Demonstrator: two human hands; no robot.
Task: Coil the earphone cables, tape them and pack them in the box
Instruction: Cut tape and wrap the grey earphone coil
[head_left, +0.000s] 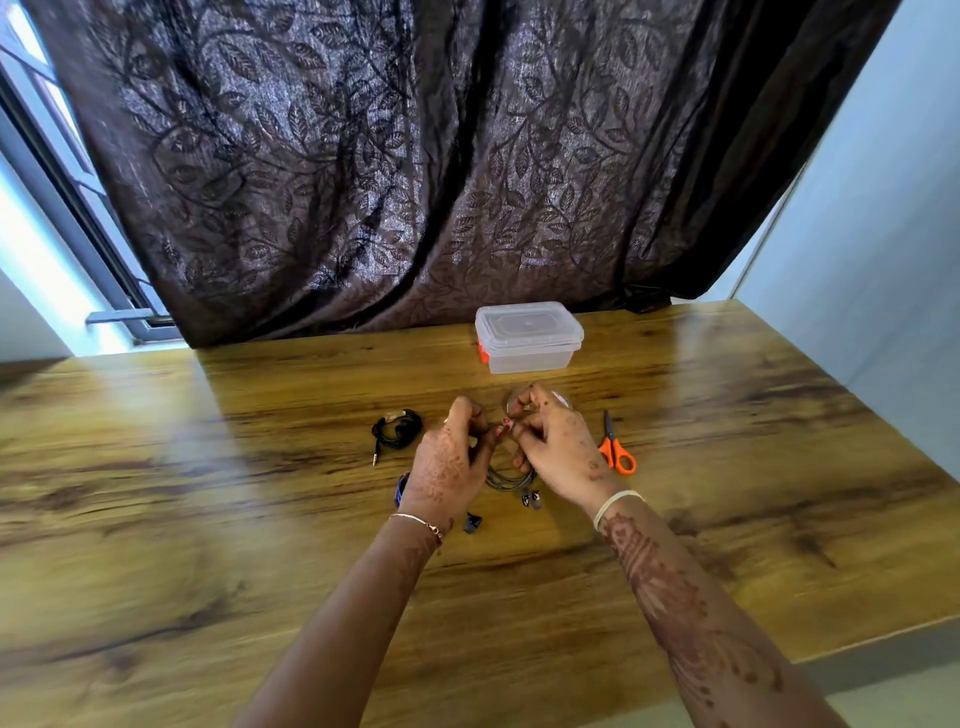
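My left hand (451, 460) and my right hand (557, 446) meet fingertip to fingertip above the table's middle. My right hand grips a clear tape roll (550, 399), which it mostly hides. My left hand pinches what looks like the tape's loose end, too small to make out. A grey coiled earphone cable (505, 477) lies just under both hands, its earbuds (531, 500) toward me. To the left lies a black coiled earphone (397, 429) with its plug sticking out. A blue earphone (403, 487) shows partly under my left wrist. The clear plastic box (529, 349) stands behind, lid on.
Orange-handled scissors (616, 448) lie right of my right hand, blades pointing away. The wooden table (260, 493) ends at a dark curtain (415, 182) behind the box. A wall runs along the right edge.
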